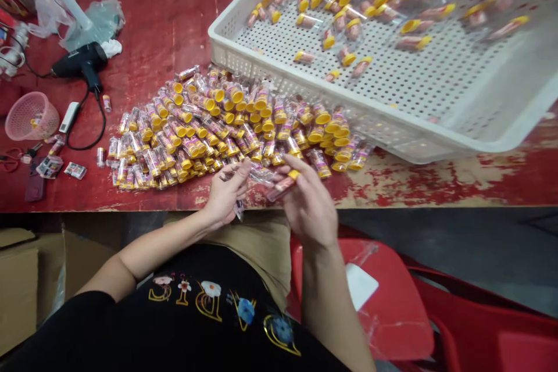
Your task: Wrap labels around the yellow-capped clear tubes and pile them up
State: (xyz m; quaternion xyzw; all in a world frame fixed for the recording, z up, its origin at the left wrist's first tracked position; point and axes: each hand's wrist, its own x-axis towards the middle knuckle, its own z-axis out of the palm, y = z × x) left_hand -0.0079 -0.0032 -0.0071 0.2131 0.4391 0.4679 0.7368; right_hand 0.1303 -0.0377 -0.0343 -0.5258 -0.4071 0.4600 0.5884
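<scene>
My right hand (311,203) holds a small clear tube (282,186) with a yellow cap and pinkish contents, close to the table's front edge. My left hand (226,193) is closed in a pinch on thin clear plastic film, part of which hangs below its fingers. More clear film (262,175) stretches between the two hands; where one piece ends and another begins I cannot make out. Just beyond both hands lies a large pile of yellow-capped tubes (200,133) with printed purple and pink bands, many in clear film.
A white perforated crate (279,72) with loose yellow-capped tubes stands at the back right. Left on the red table (165,6) lie a black heat gun (85,61) with its cord, a pink basket (32,116) and red-handled scissors (11,160). A red chair (392,308) stands below.
</scene>
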